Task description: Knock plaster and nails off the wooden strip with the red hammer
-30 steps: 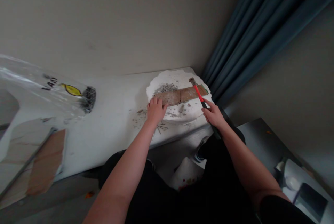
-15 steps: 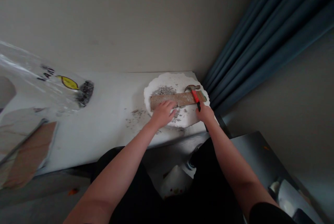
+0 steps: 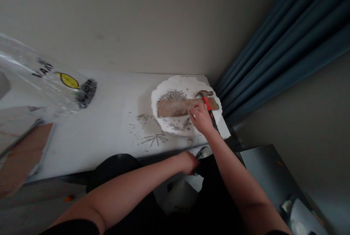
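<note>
My right hand is over the right part of a brown strip of board, its thumb and fingers drawn together near a seam in it. Whatever those fingers hold, if anything, is too small to make out. Just right of the hand lies a claw hammer with a red and black handle, its head resting across the board. The board lies on a rough-edged white foam slab with grey crumbs around it. Down by the table's front edge, next to my dark-clothed leg, is my left hand; its fingers are mostly hidden.
Several thin sticks or nails lie on the white table among grey debris. A clear plastic bag with a yellow print stands at the left, above brown board pieces. Blue curtains hang at the right.
My left hand has left the board and dropped towards my lap. My right hand has let go of the hammer and moved left onto the board. The hammer stays lying there.
</note>
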`<action>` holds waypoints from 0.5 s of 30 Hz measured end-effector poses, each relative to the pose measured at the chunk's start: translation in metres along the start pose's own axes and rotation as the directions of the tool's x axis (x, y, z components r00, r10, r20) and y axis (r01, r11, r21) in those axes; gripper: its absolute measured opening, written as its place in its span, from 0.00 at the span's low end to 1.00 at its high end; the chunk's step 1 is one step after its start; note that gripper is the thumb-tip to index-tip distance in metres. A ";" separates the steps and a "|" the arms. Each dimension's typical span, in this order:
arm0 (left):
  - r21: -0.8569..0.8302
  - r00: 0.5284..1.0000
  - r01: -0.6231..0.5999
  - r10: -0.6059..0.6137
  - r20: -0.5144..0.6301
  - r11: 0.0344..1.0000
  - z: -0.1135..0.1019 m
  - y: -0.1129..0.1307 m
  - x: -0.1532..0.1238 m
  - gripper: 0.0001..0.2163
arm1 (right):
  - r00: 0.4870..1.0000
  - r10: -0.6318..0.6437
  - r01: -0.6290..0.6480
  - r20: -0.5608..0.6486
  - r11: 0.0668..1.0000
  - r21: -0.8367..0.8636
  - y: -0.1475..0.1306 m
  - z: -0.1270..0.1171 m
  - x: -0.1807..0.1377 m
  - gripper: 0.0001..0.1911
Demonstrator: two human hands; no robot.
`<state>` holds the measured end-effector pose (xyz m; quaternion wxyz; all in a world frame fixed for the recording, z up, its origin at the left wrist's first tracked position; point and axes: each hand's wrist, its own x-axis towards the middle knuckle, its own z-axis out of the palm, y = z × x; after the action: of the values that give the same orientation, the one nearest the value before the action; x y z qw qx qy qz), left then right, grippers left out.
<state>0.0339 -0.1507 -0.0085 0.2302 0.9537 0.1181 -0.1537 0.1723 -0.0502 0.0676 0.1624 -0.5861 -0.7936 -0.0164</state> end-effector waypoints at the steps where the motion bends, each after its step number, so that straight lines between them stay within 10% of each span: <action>1: -0.014 0.996 0.055 -0.054 0.066 0.998 0.005 -0.004 0.004 0.17 | 0.997 -0.052 0.053 0.064 0.999 -0.014 -0.005 0.003 0.009 0.16; 15: -0.109 0.938 0.281 -0.248 0.244 0.954 0.025 -0.021 0.015 0.17 | 0.927 -0.163 0.221 0.338 0.965 -0.140 -0.008 0.018 0.034 0.16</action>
<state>0.0362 -0.1419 -0.0430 0.2864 0.8864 0.2290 -0.2826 0.1520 -0.0174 0.0608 -0.0248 -0.5119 -0.8587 -0.0059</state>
